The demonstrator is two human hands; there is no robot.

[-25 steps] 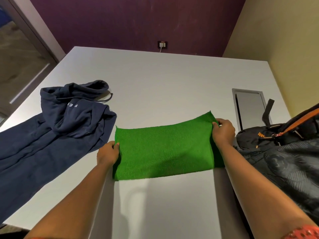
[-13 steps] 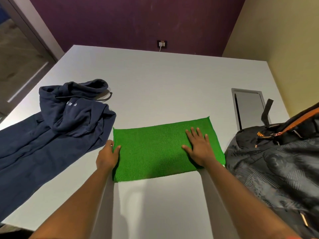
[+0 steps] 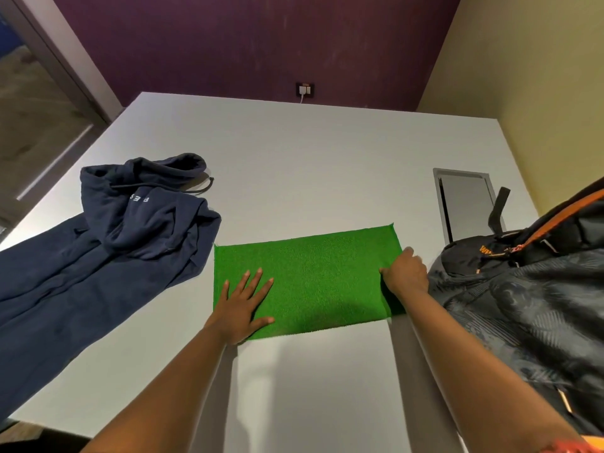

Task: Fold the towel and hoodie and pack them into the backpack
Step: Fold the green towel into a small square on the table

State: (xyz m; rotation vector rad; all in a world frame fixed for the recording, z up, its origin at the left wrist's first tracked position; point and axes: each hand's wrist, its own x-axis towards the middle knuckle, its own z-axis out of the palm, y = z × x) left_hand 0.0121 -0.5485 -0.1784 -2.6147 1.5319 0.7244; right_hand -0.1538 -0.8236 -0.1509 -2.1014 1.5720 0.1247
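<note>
Towel (image 3: 313,282) is the green one, folded into a flat rectangle on the white table (image 3: 327,165), nubby terry look with clean straight edges. Hands have swapped jobs since half a second ago: back then the right palm lay flat on the towel and the left gripped its left edge. Now the left hand (image 3: 240,307) is flat with fingers spread, pressing down the towel's near-left corner, and the right hand (image 3: 405,276) is curled at the towel's right edge, looks like it's pinching the fabric there, though the fingertips are tucked out of view so I can't say for sure.

Hoodie (image 3: 108,256) sits just left of the towel, navy, soft and rumpled, hood bunched at the far end with a drawstring trailing out, its body reaching the table's left edge. Backpack (image 3: 523,305) is right of the towel, dark grey patterned fabric with orange trim, slumped, nearly touching the right hand. Beyond the towel's far right corner there's a rectangular metal-framed panel (image 3: 464,204) set in the tabletop. Plenty of bare table beyond the towel and in front of it.
</note>
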